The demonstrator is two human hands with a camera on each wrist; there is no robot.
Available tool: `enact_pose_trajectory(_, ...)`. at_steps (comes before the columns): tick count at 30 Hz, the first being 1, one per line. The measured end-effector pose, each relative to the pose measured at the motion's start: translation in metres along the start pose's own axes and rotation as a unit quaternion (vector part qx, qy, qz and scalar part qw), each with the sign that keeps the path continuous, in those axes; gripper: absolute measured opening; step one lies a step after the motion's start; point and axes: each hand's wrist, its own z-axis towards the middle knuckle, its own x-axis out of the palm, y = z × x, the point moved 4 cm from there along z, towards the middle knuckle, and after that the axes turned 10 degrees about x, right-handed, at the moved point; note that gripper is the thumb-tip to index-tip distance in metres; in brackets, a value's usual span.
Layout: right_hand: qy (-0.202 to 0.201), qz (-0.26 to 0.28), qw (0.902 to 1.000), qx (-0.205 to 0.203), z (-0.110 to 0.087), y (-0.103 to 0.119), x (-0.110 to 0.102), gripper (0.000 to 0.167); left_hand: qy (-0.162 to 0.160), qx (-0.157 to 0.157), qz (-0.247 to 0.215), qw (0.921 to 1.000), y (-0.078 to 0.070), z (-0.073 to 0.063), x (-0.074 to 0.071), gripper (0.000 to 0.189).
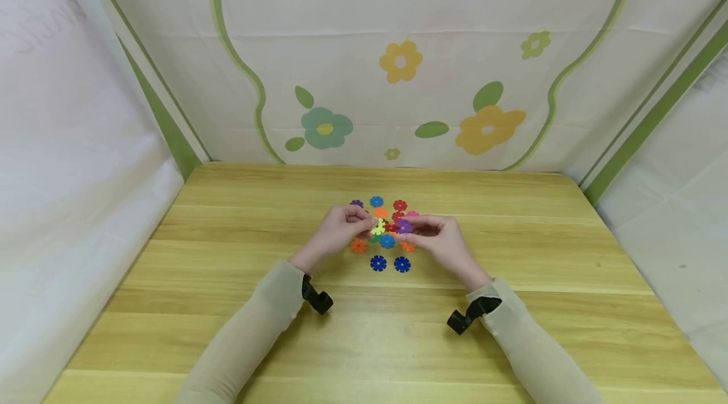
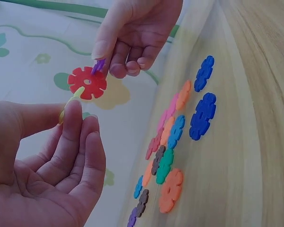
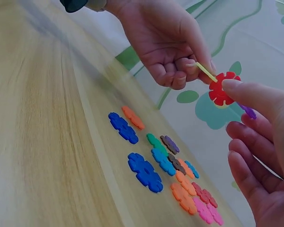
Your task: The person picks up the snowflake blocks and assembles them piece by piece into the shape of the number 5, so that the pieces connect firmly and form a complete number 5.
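Note:
Over the middle of the table, my left hand (image 1: 338,228) pinches a yellow notched flower disc (image 1: 378,227) between thumb and fingers. My right hand (image 1: 443,243) holds a purple flower disc (image 1: 404,226) the same way. Between them is a red flower disc (image 2: 95,88), with the yellow disc slotted into one edge and the purple one at the opposite edge. In the right wrist view, the right thumb lies close to the red disc (image 3: 219,92); whether it touches cannot be told. The fingertips partly cover the yellow and purple discs.
Loose flower discs lie on the wooden table (image 1: 364,341) below the hands: two dark blue discs (image 1: 378,263) nearest me, an orange disc (image 1: 359,245) at the left, a light blue disc (image 1: 376,202) farther back, and several others. A patterned cloth (image 1: 352,75) hangs behind the table.

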Motion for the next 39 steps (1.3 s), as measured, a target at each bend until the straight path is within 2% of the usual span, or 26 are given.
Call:
enact_pose_trajectory(8, 0.014, 0.007, 0.9999, -0.007, 0.002, 0.002, 0.006, 0.045, -0.009, 0.001, -0.004, 1.0000, 0.005, 0.001, 0.003, 0.017)
enact_pose_trajectory(14, 0.024, 0.022, 0.9991, -0.027, 0.003, 0.003, 0.008, 0.023, -0.013, -0.001, -0.010, 0.9999, 0.004, 0.000, 0.005, 0.019)
enact_pose_trajectory(17, 0.021, 0.022, 0.9991, -0.029, 0.003, 0.002, 0.008, 0.016, -0.011, 0.001, -0.008, 0.9999, 0.003, 0.000, 0.007, 0.018)
enact_pose_trajectory(28, -0.004, 0.031, 0.9984, -0.047, 0.000, 0.000, 0.011, 0.014, -0.027, 0.000, -0.028, 0.9993, 0.008, -0.001, 0.015, 0.016)
enact_pose_trajectory(36, -0.025, 0.068, 0.9970, -0.027, 0.001, 0.000, 0.016, 0.014, -0.044, -0.001, -0.045, 0.9980, 0.003, 0.000, 0.017, 0.018)
enact_pose_trajectory(39, -0.027, 0.061, 0.9975, -0.023, 0.002, 0.000, 0.016, 0.013, -0.044, -0.002, -0.050, 0.9978, 0.003, 0.001, 0.018, 0.018)
